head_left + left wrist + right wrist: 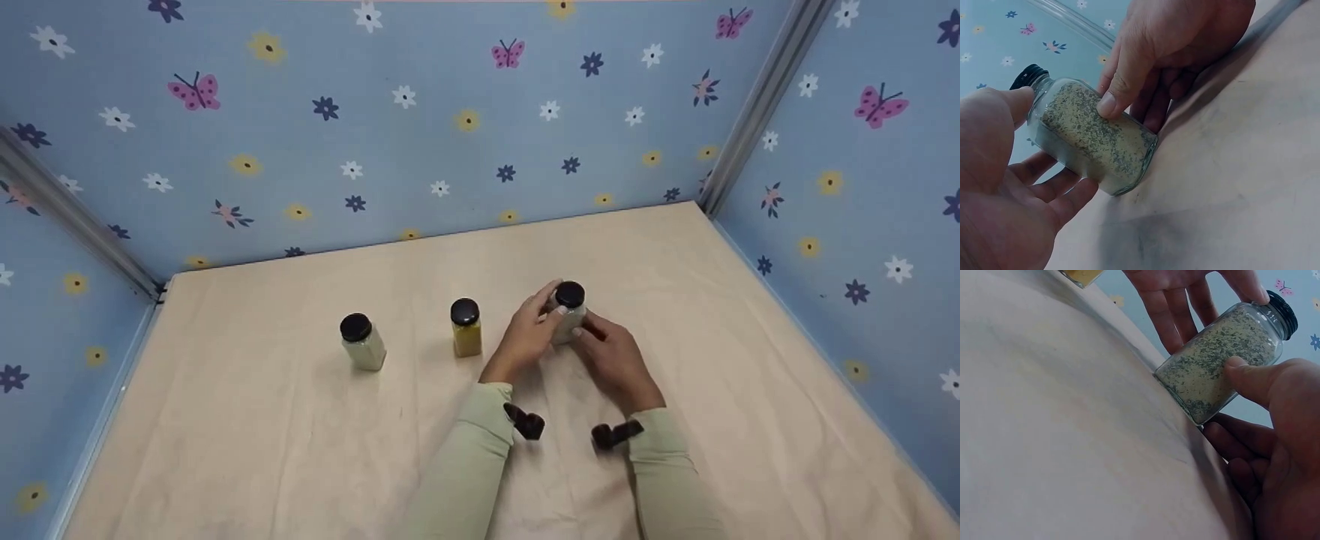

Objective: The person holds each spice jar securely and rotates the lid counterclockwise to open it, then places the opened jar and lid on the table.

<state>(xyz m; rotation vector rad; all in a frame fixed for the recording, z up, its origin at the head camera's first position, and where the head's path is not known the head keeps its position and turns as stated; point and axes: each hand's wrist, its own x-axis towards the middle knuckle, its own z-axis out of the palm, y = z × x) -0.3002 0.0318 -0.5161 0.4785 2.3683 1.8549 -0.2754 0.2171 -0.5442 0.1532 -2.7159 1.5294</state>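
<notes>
The left hand [529,336] is holding the speckled jar [568,324] near its neck, the right hand [616,358] gripping lower, seemingly for steadiness, right of the yellow jar [466,339] on the desk [225,420]

- This place looks like a small booth, arranged for recording of table work.
- A blue back panel [405,142] and two side panels [885,225], all printed with flowers, close three sides of the table [225,450].
- Grey metal posts [761,109] stand in the corners.
- A creased beige cloth [750,360] covers the tabletop.
- Black wrist cameras [530,425] are worn.
</notes>
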